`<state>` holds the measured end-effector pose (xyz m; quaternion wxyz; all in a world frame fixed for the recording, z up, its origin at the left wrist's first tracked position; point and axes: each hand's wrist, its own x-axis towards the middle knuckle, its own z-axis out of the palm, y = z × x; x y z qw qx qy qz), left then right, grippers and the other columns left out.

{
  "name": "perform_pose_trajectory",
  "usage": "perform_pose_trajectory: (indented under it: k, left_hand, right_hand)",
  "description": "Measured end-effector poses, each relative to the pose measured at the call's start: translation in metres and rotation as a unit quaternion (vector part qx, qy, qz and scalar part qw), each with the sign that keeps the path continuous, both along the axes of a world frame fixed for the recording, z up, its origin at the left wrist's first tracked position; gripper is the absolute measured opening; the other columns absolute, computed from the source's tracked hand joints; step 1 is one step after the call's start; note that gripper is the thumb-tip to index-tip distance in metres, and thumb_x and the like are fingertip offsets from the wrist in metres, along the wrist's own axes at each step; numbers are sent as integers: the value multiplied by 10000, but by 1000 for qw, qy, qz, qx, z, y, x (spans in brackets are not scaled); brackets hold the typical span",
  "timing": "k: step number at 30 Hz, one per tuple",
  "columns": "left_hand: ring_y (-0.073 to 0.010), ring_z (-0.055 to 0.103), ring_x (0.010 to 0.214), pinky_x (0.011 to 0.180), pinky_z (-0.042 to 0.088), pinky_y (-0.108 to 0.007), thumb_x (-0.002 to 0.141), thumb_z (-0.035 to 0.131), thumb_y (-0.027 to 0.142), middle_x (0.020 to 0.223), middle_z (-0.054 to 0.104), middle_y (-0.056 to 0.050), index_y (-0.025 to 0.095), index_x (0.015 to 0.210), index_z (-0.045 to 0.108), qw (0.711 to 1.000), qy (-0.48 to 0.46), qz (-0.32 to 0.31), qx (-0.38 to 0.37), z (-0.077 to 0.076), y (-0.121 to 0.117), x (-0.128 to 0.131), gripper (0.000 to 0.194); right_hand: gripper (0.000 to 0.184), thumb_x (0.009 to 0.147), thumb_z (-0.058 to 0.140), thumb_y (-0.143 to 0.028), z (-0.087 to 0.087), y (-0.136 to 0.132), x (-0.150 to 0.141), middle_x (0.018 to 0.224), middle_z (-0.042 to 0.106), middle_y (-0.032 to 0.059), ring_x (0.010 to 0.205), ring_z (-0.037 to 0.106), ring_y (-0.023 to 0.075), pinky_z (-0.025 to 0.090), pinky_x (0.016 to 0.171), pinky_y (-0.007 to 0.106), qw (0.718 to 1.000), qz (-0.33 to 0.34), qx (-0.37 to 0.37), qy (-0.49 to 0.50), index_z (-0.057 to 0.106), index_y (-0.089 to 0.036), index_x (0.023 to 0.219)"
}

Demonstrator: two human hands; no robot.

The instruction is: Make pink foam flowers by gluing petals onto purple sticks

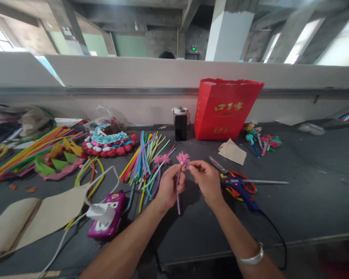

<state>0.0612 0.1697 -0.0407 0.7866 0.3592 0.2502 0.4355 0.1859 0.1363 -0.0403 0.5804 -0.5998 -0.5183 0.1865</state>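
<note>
A pink craft flower (182, 158) on a purple fuzzy stem is held up over the dark table. My left hand (171, 185) is closed round it just below the petals, and the stem hangs down past the fingers. With thumb and finger my right hand (206, 179) pinches at the flower's right edge; the exact bit in the pinch is too small to make out. Close behind my left hand lies another pink flower (162, 159), beside a bundle of coloured pipe cleaners (144, 155). Scissors with red handles (251, 186) and a blue glue gun (246, 195) lie right of my right hand.
A red paper bag (227, 112) stands at the back, with a phone (180, 128) leaning on a bottle to its left. Finished flowers (269, 142) and brown paper (232, 151) lie at right. A purple power strip (107, 219) with cords and an open notebook (46, 211) occupy the left.
</note>
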Motion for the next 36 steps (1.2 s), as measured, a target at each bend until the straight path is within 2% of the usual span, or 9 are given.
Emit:
perform_pose_trajectory:
  k: [5,12,30,36]
  left_hand:
    - [-50,311,276,309,218,-178,829,606,365,434,488,71,163,784,563,1000,-3,-5,2,-1,-1,0,211]
    - [-57,321,265,301,217,-179,817,613,351,411,484,68,163,767,560,1000,-8,-11,-2,2,-1,1,201]
    - [-49,312,282,310,217,-173,853,597,383,436,487,73,157,798,566,1000,12,-9,20,-2,-2,2,235]
    - [-46,313,283,310,215,-164,829,616,372,432,483,76,159,798,561,1000,5,-2,-1,1,-1,1,222]
  right_hand:
    - [170,796,633,-342,-4,-1,1,842,734,36,746,651,170,494,688,279,1000,2,6,24,710,-199,845]
    - [110,795,639,-291,-7,0,1,826,693,18,711,592,151,458,683,275,1000,-18,23,9,711,-209,808]
    - [64,821,661,-266,-4,-2,0,812,661,-6,717,580,138,445,679,260,996,-23,84,0,693,-213,808]
    - [64,824,647,-255,-6,-2,0,808,660,-1,705,578,142,451,673,272,996,-36,83,-8,687,-206,815]
